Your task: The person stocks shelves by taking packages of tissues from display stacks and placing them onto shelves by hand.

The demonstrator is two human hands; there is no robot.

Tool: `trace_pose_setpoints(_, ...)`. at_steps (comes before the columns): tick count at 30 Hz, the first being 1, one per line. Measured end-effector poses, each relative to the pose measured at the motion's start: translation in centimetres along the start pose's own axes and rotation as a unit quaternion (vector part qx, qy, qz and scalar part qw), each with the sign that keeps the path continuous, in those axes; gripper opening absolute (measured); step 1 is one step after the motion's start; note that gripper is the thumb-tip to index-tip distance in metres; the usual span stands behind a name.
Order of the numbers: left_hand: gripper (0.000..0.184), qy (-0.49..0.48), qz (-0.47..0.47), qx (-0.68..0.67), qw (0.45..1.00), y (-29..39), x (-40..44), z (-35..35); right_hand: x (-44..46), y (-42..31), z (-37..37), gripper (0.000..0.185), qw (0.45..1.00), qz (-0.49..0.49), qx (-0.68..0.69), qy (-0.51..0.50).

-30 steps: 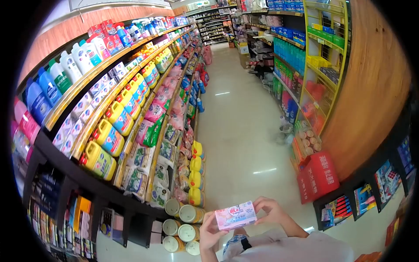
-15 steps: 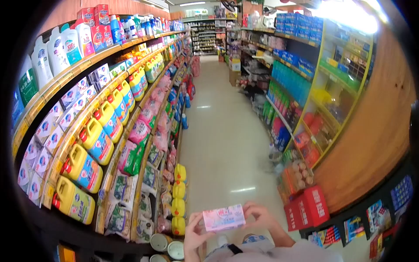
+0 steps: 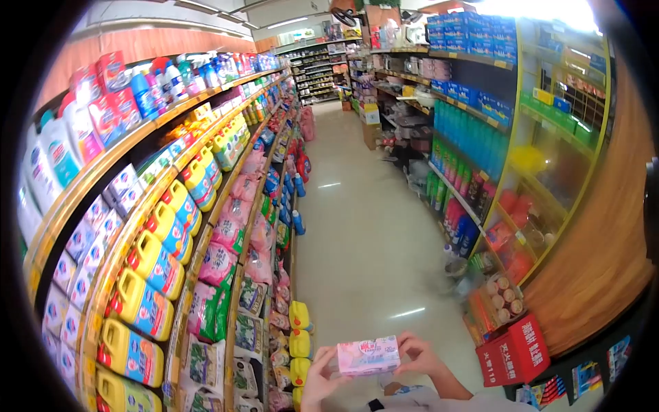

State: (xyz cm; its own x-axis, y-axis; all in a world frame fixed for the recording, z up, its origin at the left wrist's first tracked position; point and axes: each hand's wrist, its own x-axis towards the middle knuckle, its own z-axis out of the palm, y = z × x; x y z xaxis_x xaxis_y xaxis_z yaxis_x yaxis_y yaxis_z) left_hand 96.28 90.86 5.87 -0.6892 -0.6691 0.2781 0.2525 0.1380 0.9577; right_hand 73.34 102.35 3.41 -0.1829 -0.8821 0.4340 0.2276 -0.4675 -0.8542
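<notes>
A pink-and-white tissue pack with printed lettering is held level in front of my body, low in the view. My left hand grips its left end, and my right hand closes on its right end with bent fingers. Below the pack, part of my clothing shows at the bottom edge. Yellow jugs stand on the floor level to the left of my left hand.
Shelves on the left carry yellow detergent bottles, pink bags and boxes. An aisle floor runs ahead. On the right stand a red box, a yellow-framed cabinet and shelves with blue-green bottles.
The view has shifted and tilted, so the shelves and red box sit differently in it. The pack appears a little further right and lower, still between both hands.
</notes>
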Motion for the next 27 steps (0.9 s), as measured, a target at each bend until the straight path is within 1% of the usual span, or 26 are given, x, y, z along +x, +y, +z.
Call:
trace_pose_setpoints(2, 0.076, -0.02, 0.005, -0.03, 0.999, -0.6, 4.1, -0.3, 2.2, 0.9, -2.5, 0.03, 1.0, -0.004, 0.007, 0.002)
trace_pose_setpoints(6, 0.077, -0.044, -0.005, -0.008, 0.999, -1.7, 11.9, -1.2, 7.7, 1.3, -6.3, 0.029, 1.0, -0.011, -0.002, 0.004)
trace_pose_setpoints(8, 0.077, -0.055, 0.014, -0.015, 0.998, -2.2, 15.8, -1.1, 10.7, 1.0, -8.2, 0.028, 1.0, -0.019, -0.021, 0.008)
trace_pose_setpoints(10, 0.075, -0.043, 0.04, -0.026, 0.998, -3.9, 18.3, -1.0, 12.9, 1.4, -9.5, 0.028, 0.997, -0.059, -0.044, 0.039)
trace_pose_setpoints(12, 0.073, -0.034, 0.027, -0.019, 0.999, -5.1, 20.0, -1.2, 14.5, 1.9, -10.9, 0.028, 0.997, -0.046, -0.044, 0.053)
trace_pose_setpoints(14, 0.071, 0.004, -0.02, -0.024, 0.999, -5.8, 21.4, -1.1, 16.1, 2.8, -12.0, 0.027, 0.996, -0.032, -0.042, 0.065)
trace_pose_setpoints(15, 0.071, 0.008, -0.023, -0.027, 0.999, -5.9, 22.2, -1.4, 16.4, 3.6, -12.7, 0.027, 0.997, -0.021, -0.027, 0.066)
trace_pose_setpoints(17, 0.071, -0.016, -0.032, -0.02, 0.999, -6.3, 24.3, -2.2, 17.6, 4.8, -14.0, 0.027, 0.998, -0.009, -0.014, 0.062)
trace_pose_setpoints(21, 0.071, -0.01, -0.033, -0.014, 0.999, -8.5, 28.9, -4.0, 21.8, 6.8, -16.1, 0.028, 0.996, 0.012, -0.002, 0.089)
trace_pose_setpoints(23, 0.071, -0.021, -0.061, 0.016, 0.998, -9.3, 31.9, -4.9, 24.4, 7.9, -17.3, 0.028, 0.995, 0.016, -0.01, 0.097)
trace_pose_setpoints(27, 0.072, -0.037, -0.016, -0.031, 0.999, -12.1, 38.7, -7.7, 31.1, 9.2, -20.3, 0.027, 0.996, -0.011, -0.046, 0.076)
